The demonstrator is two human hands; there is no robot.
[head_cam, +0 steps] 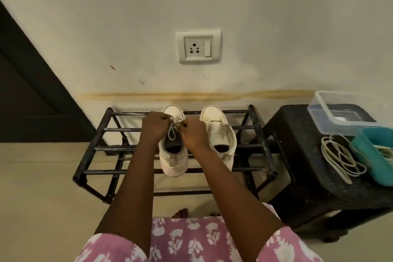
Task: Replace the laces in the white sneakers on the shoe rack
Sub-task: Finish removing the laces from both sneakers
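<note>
Left hand [156,126] and right hand [194,134] are close together, fingers curled, each pinching the lace [171,134] over the laced sneaker [173,164]. A loop of lace hangs between them. This sneaker stands on the shoe rack [102,130], with the second sneaker [221,134] just beside it, untouched. Loose laces [338,155] lie on the stool [297,134].

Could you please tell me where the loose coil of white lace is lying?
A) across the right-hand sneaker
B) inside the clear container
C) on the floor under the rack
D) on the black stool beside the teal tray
D: the loose lace lies coiled on top of the black stool, right beside the teal tray.
</note>
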